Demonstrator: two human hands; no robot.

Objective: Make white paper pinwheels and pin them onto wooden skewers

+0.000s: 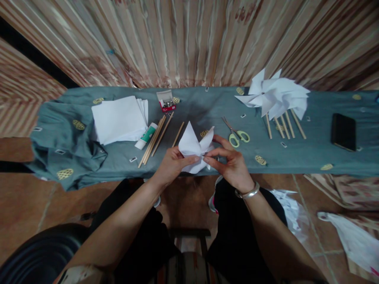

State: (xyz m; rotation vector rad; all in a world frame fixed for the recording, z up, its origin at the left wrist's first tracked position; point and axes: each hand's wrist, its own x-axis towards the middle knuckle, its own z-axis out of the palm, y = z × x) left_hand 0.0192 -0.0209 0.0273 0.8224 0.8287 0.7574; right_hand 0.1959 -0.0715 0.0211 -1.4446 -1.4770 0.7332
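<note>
A white paper pinwheel [191,144] is held over the table's front edge, its blades folded toward the centre. My left hand [177,161] grips it from the left, thumb pressed near the middle. From the right, my right hand [229,161] pinches at the pinwheel's centre with thumb and forefinger; whether a small pin is between them I cannot make out. Just behind the left hand lies a single wooden stick [178,133]. Green-handled scissors [236,134] rest open beyond my right hand.
On the cloth-covered table [314,157] lie a paper stack [118,120], a glue stick [146,135], several wooden sticks [154,141] and a red box of metal pins [167,103]. Several finished pinwheels [275,94] and a black wallet-like object [343,132] are right. Plastic bags [352,236] lie on the floor.
</note>
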